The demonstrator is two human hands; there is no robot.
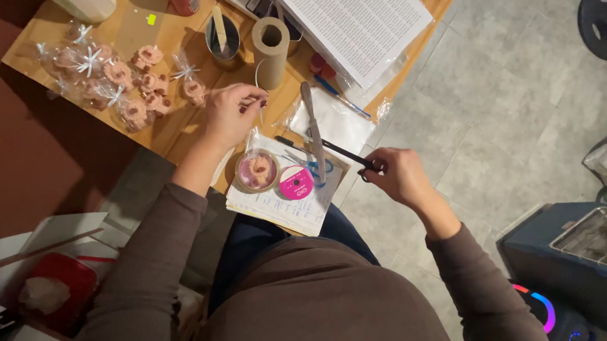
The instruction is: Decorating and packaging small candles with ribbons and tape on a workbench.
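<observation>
Right hand [400,175] grips black scissors [342,152]; left hand [231,113] pinches white ribbon [258,76] above pink-filled tub [258,170].

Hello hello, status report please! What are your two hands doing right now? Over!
Left hand pinching thin white ribbon above the table. Right hand gripping black scissors, blades pointing at the notebook. Pink spool and round container sit between them.

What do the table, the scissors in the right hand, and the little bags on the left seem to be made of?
Table: wood by the look, pale planks with grain, smooth finish.
Scissors: dark matte blades, probably metal; the right hand hides the handles.
Bags: clear, glossy, crinkled film, likely plastic.
</observation>
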